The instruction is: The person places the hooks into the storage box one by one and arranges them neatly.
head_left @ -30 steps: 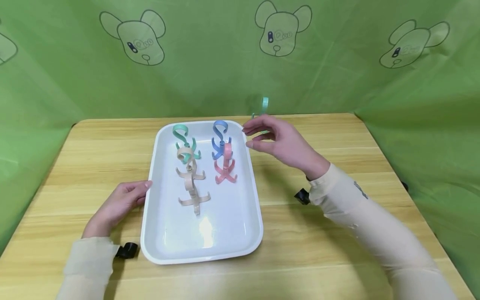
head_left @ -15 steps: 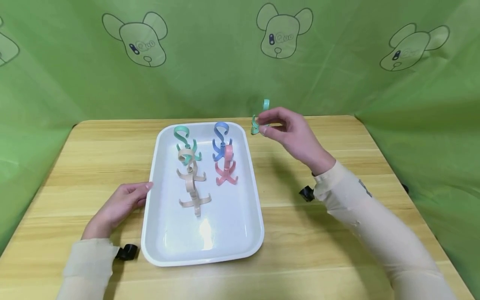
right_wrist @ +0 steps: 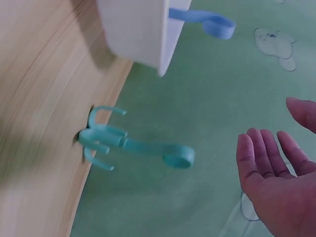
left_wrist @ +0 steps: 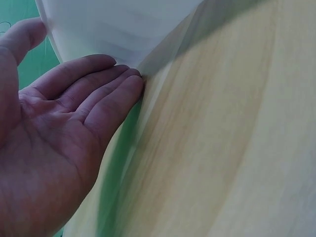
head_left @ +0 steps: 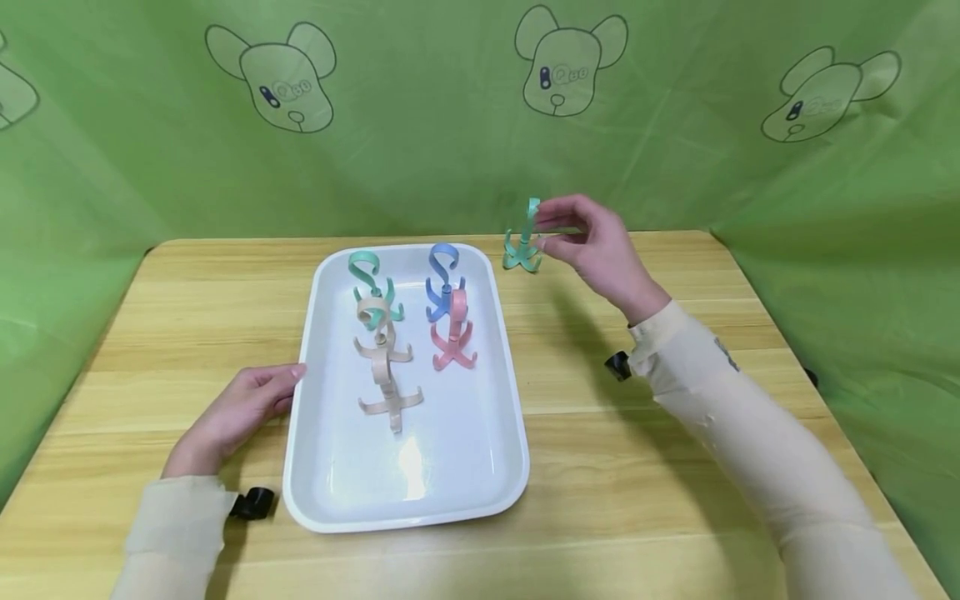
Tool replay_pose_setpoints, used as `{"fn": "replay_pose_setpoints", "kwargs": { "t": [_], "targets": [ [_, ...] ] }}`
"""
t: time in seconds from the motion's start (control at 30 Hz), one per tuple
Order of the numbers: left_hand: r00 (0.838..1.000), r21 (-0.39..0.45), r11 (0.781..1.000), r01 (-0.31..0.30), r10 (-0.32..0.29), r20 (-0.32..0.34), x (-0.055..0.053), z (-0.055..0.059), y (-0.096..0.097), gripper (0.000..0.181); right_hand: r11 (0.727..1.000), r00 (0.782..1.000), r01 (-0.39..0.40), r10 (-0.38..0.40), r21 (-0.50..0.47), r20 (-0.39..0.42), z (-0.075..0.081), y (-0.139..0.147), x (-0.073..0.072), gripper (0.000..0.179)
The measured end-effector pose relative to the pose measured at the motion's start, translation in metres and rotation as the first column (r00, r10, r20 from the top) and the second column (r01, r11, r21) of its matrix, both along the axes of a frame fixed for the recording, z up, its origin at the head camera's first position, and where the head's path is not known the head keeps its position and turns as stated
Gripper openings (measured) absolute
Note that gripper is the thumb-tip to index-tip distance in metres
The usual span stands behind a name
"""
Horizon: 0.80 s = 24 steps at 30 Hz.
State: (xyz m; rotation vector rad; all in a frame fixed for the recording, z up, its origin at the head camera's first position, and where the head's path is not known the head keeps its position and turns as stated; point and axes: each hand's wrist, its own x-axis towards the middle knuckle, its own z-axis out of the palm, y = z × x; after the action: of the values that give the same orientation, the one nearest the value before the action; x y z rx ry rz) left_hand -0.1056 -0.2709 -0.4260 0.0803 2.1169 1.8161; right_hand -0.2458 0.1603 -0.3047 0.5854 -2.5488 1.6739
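My left hand [head_left: 242,414] holds the left side of a white tray [head_left: 408,521], thumb on the rim and fingers against the outer wall in the left wrist view. At the table's back edge, just right of the tray, a green swivel hook [head_left: 524,252] with several prongs stands upright. My right hand [head_left: 596,252] is beside it, fingers extended; the right wrist view shows a gap between the hand and the green hook [right_wrist: 143,146]. Inside the tray stand another green hook [head_left: 372,304], a blue hook [head_left: 446,298], a pink hook [head_left: 454,343] and two beige hooks [head_left: 391,402].
The wooden table [head_left: 630,492] reaches back to a green curtain [head_left: 427,167] printed with mouse faces. A green side curtain hangs at the right. Black wrist-camera mounts [head_left: 255,503] show below both wrists.
My right hand has drawn back to the right and slightly up, away from the green hook beyond the tray, which now shows almost whole. The left hand and the tray stay put.
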Motion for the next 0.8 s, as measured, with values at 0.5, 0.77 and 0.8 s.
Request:
{"fn": "replay_pose_setpoints", "kwargs": {
  "t": [0.5, 0.77, 0.8],
  "targets": [
    [1.0, 0.014, 1.0, -0.017, 0.017, 0.01, 0.0, 0.0, 0.001, 0.056, 0.992, 0.999, -0.005, 0.01, -0.127, 0.044, -0.014, 0.012, -0.034, 0.047],
    [1.0, 0.029, 0.999, -0.014, 0.014, 0.014, -0.001, -0.002, 0.0, 0.056, 0.993, 0.994, 0.022, -0.01, -0.114, 0.107, -0.026, 0.012, -0.063, 0.06],
    [1.0, 0.029, 1.0, -0.011, 0.011, 0.013, 0.0, -0.003, 0.0, 0.056, 0.991, 0.993, 0.022, -0.007, -0.129, 0.116, -0.029, 0.011, -0.066, 0.061]
  ]
}}
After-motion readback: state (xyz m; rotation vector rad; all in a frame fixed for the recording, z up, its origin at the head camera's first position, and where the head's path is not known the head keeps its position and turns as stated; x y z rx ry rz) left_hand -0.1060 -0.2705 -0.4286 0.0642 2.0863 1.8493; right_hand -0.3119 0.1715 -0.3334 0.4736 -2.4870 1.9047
